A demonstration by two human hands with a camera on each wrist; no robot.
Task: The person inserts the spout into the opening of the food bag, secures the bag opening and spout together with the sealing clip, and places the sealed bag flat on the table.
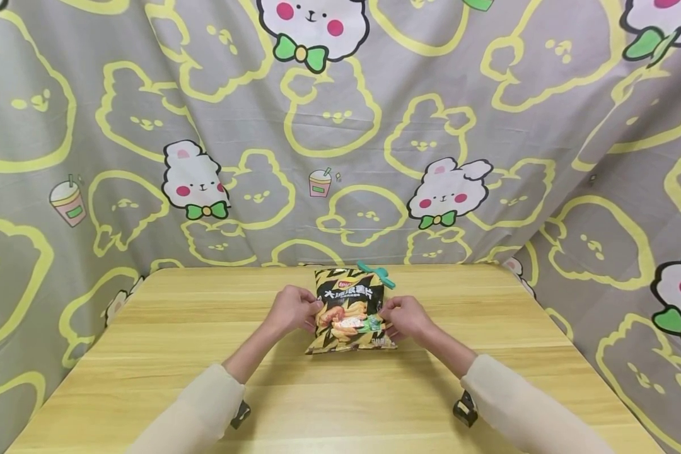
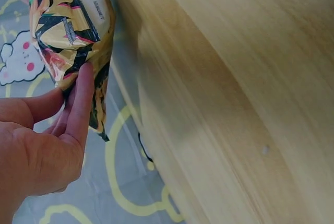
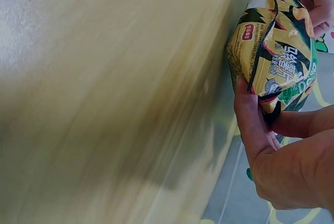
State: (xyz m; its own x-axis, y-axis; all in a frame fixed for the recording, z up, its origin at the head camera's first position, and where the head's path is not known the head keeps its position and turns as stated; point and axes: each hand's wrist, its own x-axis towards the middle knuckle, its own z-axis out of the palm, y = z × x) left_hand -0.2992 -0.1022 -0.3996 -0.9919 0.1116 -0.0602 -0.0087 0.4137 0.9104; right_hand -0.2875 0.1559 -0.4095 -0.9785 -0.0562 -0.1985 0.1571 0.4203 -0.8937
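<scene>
A yellow and black bag of potato chips (image 1: 349, 315) is held between both hands over the far middle of the table, its printed front facing the head camera. My left hand (image 1: 294, 309) pinches the left side edge between thumb and fingers. On the opposite edge, my right hand (image 1: 410, 318) does the same. The left wrist view shows the left thumb pressed to one face of the bag (image 2: 73, 25), with fingers along the other. In the right wrist view the right hand (image 3: 287, 161) grips a corner of the bag (image 3: 276, 51). A teal bag clip (image 1: 376, 275) shows at the top right corner.
The wooden table (image 1: 340, 403) stretches out around the bag on every side. Behind it hangs a grey curtain (image 1: 340, 139) printed with yellow outlines and white cartoon animals, which also runs down both sides. Dark wrist devices (image 1: 465, 408) sit under the sleeves.
</scene>
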